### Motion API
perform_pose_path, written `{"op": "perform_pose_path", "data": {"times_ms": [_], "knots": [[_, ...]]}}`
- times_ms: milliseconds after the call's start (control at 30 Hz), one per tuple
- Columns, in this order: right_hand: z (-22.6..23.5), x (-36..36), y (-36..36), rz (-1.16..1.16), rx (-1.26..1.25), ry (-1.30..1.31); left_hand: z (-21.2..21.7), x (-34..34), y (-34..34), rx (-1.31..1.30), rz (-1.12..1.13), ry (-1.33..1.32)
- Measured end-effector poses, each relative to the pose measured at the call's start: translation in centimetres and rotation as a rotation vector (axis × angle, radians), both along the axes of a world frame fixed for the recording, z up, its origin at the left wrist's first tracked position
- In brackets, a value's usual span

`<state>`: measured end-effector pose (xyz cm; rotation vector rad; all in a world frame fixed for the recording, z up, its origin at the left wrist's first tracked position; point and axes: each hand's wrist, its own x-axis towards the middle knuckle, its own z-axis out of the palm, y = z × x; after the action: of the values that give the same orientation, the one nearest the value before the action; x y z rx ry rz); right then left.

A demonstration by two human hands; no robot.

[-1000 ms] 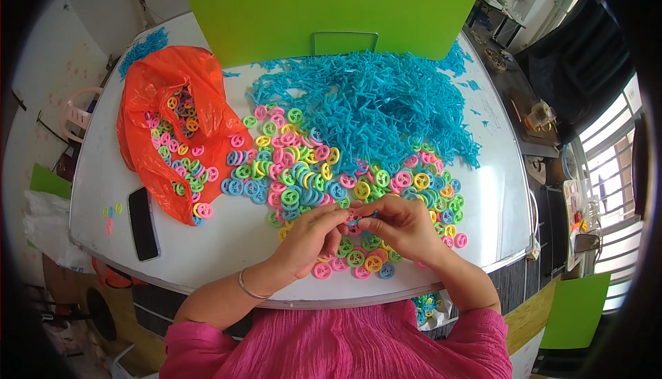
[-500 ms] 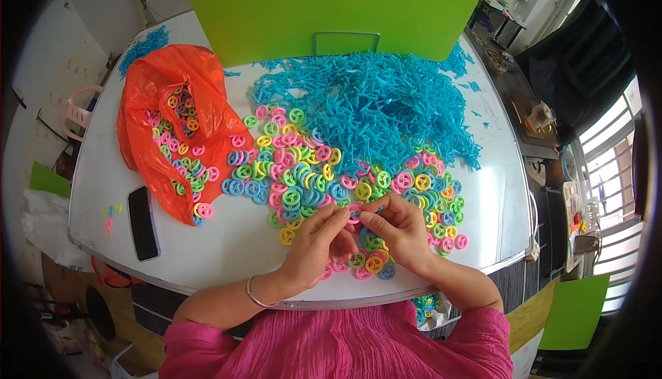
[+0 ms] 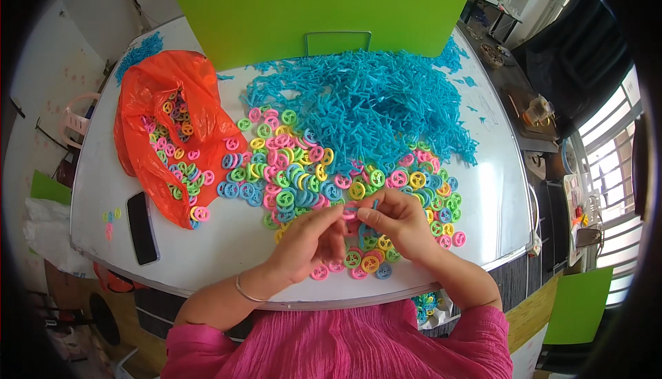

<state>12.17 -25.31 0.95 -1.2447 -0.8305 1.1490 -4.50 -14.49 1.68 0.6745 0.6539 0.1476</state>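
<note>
A small pink plastic wheel [image 3: 349,212] is held between my two hands, above the near edge of the wheel pile. My left hand [image 3: 310,241] pinches it from the left, thumb and forefinger pressed together. From the right, my right hand [image 3: 401,226] grips with closed fingers, and a bit of blue shows at its fingertips, too small to make out fully. Beneath and around both hands lie loose wheels [image 3: 284,200] in pink, green, yellow and blue. Behind them rises a big heap of thin blue plastic pieces [image 3: 386,103].
At the left an orange-red plastic bag [image 3: 141,151] lies opened with more wheels inside. A black phone [image 3: 143,227] rests on the white table [image 3: 207,255] in front of it. An upright green panel [image 3: 317,6] with a wire handle stands at the back.
The pink wheel has tilted to show its edge between my fingers. My hands stay close together at nearly the same place; the whole view has shifted slightly.
</note>
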Motion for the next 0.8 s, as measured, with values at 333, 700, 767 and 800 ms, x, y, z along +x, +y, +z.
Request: {"op": "perform_pose_path", "data": {"times_ms": [333, 700, 767, 800], "knots": [[1.4, 0.5, 0.3, 0.032, -0.165, 0.352, -0.9, 0.5, 0.9, 0.891, -0.048, -0.171], [1.8, 1.3, 0.2, 0.095, 0.432, -0.720, -1.8, -0.1, 1.6, 0.513, -0.086, -0.082], [1.1, 1.8, 0.2, 0.131, 0.509, -0.789, -1.9, 0.0, 1.4, 0.585, -0.138, -0.096], [0.8, 2.1, 0.1, 0.169, 0.585, -0.856, -1.8, 0.1, 1.1, 0.672, -0.176, -0.083]]}}
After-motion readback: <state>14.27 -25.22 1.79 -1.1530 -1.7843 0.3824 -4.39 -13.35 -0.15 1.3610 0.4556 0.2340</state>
